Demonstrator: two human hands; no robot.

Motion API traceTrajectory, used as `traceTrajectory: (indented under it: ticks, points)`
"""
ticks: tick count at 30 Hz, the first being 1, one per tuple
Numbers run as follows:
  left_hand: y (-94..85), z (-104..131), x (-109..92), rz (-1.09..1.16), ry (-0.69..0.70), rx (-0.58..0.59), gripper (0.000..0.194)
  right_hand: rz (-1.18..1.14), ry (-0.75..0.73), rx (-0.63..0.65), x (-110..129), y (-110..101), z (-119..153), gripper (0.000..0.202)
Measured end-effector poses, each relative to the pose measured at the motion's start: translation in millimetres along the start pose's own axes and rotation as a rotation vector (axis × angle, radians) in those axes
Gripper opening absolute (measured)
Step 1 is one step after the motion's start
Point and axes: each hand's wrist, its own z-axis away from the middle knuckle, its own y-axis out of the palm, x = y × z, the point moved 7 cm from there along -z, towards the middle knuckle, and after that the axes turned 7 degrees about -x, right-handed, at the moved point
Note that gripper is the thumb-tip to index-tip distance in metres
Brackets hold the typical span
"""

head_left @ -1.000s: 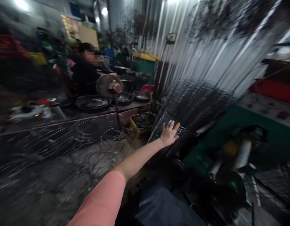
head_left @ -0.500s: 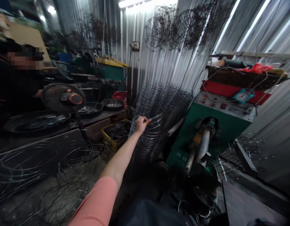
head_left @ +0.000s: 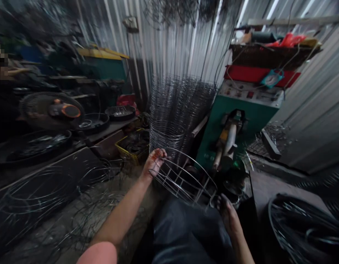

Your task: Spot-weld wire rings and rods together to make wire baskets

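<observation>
My left hand [head_left: 155, 163] is closed round the left end of a wire basket frame [head_left: 180, 183], with something orange at its fingers. The frame has a curved rim and crossing wires, and it hangs tilted over my dark-clad lap. Close to its right end is my right hand [head_left: 229, 212], fingers apart and dark in the shadow; contact with the frame cannot be made out. Just beyond the left hand rises a tall stack of round wire frames [head_left: 166, 130], with more stacks [head_left: 185, 95] leaning behind it.
A green machine [head_left: 240, 110] stands right of the stacks. At the lower right lies a round black tub [head_left: 272, 220] of metal pieces. Loose wire coils [head_left: 34, 190] spread at the left, below a fan [head_left: 51, 110] and black pans [head_left: 121, 113]. Another person [head_left: 1, 95] is at the far left.
My left hand has come from the stack's top down towards my lap, now with a wire basket frame in it. My right hand has entered at the lower right. The view has tilted down.
</observation>
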Motion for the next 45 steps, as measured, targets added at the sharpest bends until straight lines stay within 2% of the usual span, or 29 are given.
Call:
traceTrajectory:
  ticks: [2,4,6,7,9,10,13,14,16,19,22,24,25,27,28,29,30,31,32,34,36,38,42,45]
  points:
    - [25.7,32,44,0.019,-0.216,0.116,0.038,-0.047,-0.108,0.126,39,24,22,0.064]
    - [46.6,57,81,0.055,-0.427,0.192,0.035,-0.028,-0.100,0.303,65,43,47,0.066]
    - [59.8,71,105,0.064,-0.566,0.245,0.032,0.015,-0.006,0.420,74,50,71,0.059]
    - [63.7,75,111,0.044,-0.612,0.276,0.032,0.027,0.038,0.438,76,50,80,0.054]
    - [64.9,77,115,-0.053,-0.648,0.296,0.035,0.030,0.069,0.408,75,46,90,0.044]
    - [62.9,76,113,-0.117,-0.623,0.271,0.038,0.019,0.054,0.365,75,43,90,0.041]
    - [61.3,82,89,-0.241,-0.408,0.149,0.045,-0.025,-0.012,0.201,71,37,84,0.038]
    - [66.9,91,81,-0.246,-0.355,0.158,0.047,-0.037,-0.023,0.162,68,37,82,0.039]
    - [87.6,118,74,-0.238,-0.349,0.297,0.049,-0.060,-0.038,0.125,59,44,79,0.042]
    - [116.6,164,78,-0.231,-0.460,0.505,0.051,-0.077,-0.041,0.125,39,58,78,0.046]
    - [128.2,186,90,-0.227,-0.550,0.542,0.053,0.076,-0.099,0.153,33,51,74,0.044]
    - [127.8,189,101,-0.250,-0.603,0.526,0.056,0.338,-0.250,0.102,53,20,65,0.042]
    - [126.4,188,106,-0.269,-0.628,0.517,0.058,0.491,-0.351,0.014,71,-6,58,0.041]
    - [122.6,186,113,-0.298,-0.673,0.489,0.060,0.730,-0.524,-0.307,121,-75,43,0.045]
    - [120.8,185,114,-0.310,-0.693,0.468,0.061,0.824,-0.564,-0.521,146,-114,37,0.047]
    - [119.5,184,114,-0.320,-0.708,0.446,0.061,0.920,-0.547,-0.731,168,-152,33,0.049]
    - [119.2,184,112,-0.330,-0.715,0.431,0.062,1.022,-0.465,-0.935,184,-188,29,0.054]
    - [119.8,184,111,-0.338,-0.717,0.421,0.062,1.121,-0.326,-1.071,194,-219,25,0.062]
    - [121.4,184,109,-0.344,-0.713,0.420,0.063,1.212,-0.171,-1.129,198,-244,19,0.066]
    - [125.5,184,105,-0.350,-0.701,0.431,0.063,1.337,0.100,-1.097,195,-278,8,0.059]
    - [128.2,183,105,-0.361,-0.714,0.449,0.063,1.393,0.219,-1.000,190,-297,1,0.038]
    - [128.2,182,108,-0.377,-0.739,0.463,0.065,1.425,0.214,-0.962,194,-310,-3,0.027]
    - [124.8,176,114,-0.404,-0.708,0.481,0.067,1.531,0.129,-0.925,227,-332,-14,0.035]
    - [123.2,176,123,-0.397,-0.686,0.488,0.063,1.617,0.083,-0.830,245,-336,-41,0.035]
